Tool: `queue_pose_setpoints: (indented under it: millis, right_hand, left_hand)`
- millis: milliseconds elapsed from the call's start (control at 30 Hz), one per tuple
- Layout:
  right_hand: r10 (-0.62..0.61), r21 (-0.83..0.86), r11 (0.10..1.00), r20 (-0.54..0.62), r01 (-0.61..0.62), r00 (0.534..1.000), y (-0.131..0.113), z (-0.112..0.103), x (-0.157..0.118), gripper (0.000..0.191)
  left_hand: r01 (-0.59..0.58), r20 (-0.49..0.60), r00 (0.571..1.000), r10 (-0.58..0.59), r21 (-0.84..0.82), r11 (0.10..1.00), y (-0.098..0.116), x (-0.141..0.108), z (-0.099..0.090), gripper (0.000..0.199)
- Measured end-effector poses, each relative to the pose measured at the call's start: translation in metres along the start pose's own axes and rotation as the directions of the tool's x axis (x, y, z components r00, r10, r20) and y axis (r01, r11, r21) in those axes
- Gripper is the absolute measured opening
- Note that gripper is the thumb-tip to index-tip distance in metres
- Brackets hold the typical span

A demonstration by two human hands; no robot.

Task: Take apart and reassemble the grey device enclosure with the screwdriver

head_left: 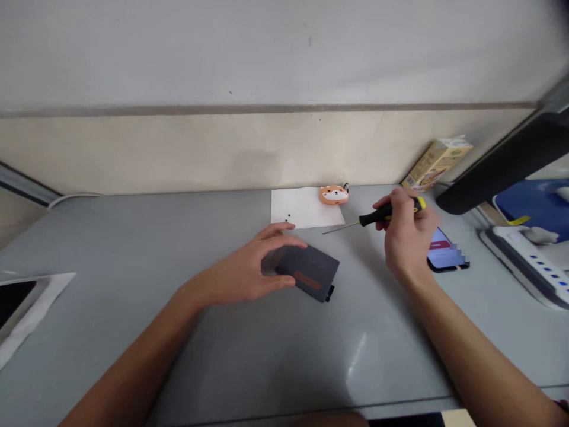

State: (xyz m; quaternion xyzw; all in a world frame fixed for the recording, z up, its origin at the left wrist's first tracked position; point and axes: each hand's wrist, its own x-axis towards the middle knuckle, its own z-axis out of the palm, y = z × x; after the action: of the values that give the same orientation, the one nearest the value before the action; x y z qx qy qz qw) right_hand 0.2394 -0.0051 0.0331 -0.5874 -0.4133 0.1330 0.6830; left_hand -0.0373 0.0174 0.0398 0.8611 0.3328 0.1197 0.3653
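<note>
On the grey desk (pixel 275 356) | I'm tracking the right hand (pixel 406 234) clenching a black-and-yellow screwdriver (pixel 382 213) firmly by its handle | left hand (pixel 244 270) curving around a dark grey case (pixel 311 270), grip unclear

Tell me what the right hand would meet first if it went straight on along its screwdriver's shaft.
The right hand, led by the screwdriver tip, would probably meet the index finger of the left hand first, just above the dark grey case. Depth is unclear, so it might pass over them.
</note>
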Motion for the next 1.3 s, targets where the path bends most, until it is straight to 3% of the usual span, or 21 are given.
queue_pose_setpoints:
  millis: [100,233,467,700,833,933,1033,1133,1300]
  right_hand:
    - [-0.053,-0.078,0.995,0.134,0.064,0.99,-0.002,0.001,-0.007,0.035]
    - [-0.123,-0.107,0.983,0.247,0.153,0.961,-0.006,0.001,-0.016,0.032]
    - [-0.136,-0.068,0.984,0.314,0.165,0.94,-0.008,0.003,-0.024,0.033]
    - [-0.112,-0.051,0.989,0.38,0.142,0.918,-0.011,0.005,-0.028,0.033]
    - [-0.11,-0.042,0.99,0.346,0.133,0.932,-0.01,0.006,-0.025,0.033]
    - [-0.087,-0.022,0.995,0.309,0.098,0.947,-0.01,0.004,-0.022,0.032]
    - [-0.024,0.029,0.999,0.352,0.015,0.936,-0.013,0.003,-0.023,0.032]
    - [0.015,0.074,0.996,0.445,-0.054,0.895,-0.016,0.004,-0.029,0.032]
    - [-0.028,0.083,0.996,0.558,-0.022,0.829,-0.019,0.006,-0.039,0.035]
  left_hand:
    - [0.043,-0.161,0.986,-0.049,-0.04,0.998,0.003,0.004,0.015,0.046]
    - [0.081,-0.157,0.983,-0.099,-0.114,0.99,0.003,0.009,0.021,0.046]
    - [0.011,-0.186,0.982,-0.031,-0.106,0.994,-0.009,0.017,0.008,0.033]
    - [0.031,-0.186,0.98,-0.063,-0.168,0.985,-0.01,0.019,0.011,0.033]
    - [0.049,-0.198,0.977,-0.085,-0.178,0.983,-0.01,0.018,0.011,0.032]
    - [0.068,-0.221,0.97,-0.106,-0.172,0.983,-0.009,0.017,0.011,0.029]
    - [0.08,-0.268,0.956,-0.117,-0.146,0.986,-0.007,0.016,0.013,0.025]
    - [0.039,-0.321,0.945,-0.06,-0.07,0.997,-0.004,0.016,0.014,0.021]
    - [-0.079,-0.355,0.93,0.092,0.051,0.996,0.0,0.016,0.014,0.02]
